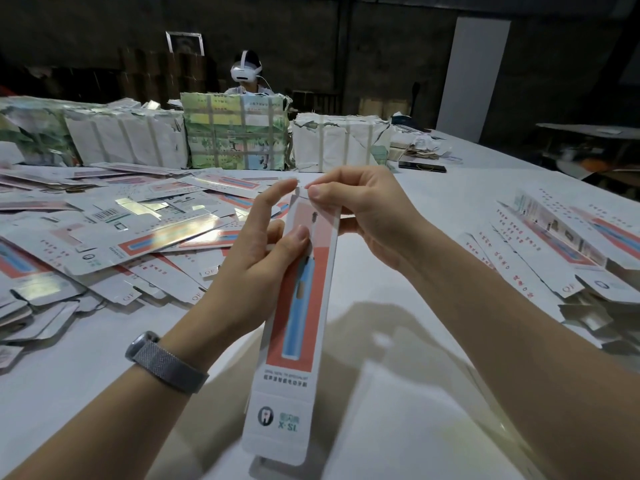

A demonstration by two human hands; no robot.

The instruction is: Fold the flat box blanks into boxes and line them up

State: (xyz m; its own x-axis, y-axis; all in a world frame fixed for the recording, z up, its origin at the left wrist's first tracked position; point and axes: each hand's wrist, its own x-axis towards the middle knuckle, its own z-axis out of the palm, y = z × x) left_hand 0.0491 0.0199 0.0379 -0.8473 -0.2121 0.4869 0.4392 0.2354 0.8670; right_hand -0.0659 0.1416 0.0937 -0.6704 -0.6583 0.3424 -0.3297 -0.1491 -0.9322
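Item in hand: one long narrow box [298, 327], white with a red panel and a blue toothbrush picture, held up over the counter [398, 341] between both hands, its printed tab end nearest me and its far end at the fingertips. My left hand [258, 268] grips the box from its left side, thumb pressed on the printed face, index finger stretched up toward the top edge. My right hand [367, 209] has its fingers [320, 192] curled and pinching a small flap at the box's far end; I cannot tell whether anything is inside the box. A grey mesh watch band [166, 363] sits on my left wrist. Left of the hands: a loose heap of flat box blanks [114, 233], overlapping, same print. Right side: several folded boxes [561, 244] lying side by side near the counter's edge. Far end of the counter: paper-wrapped bundles [235, 131] bound with tape, contents hidden. Behind them, a seated person [246, 72] wearing a white headset.
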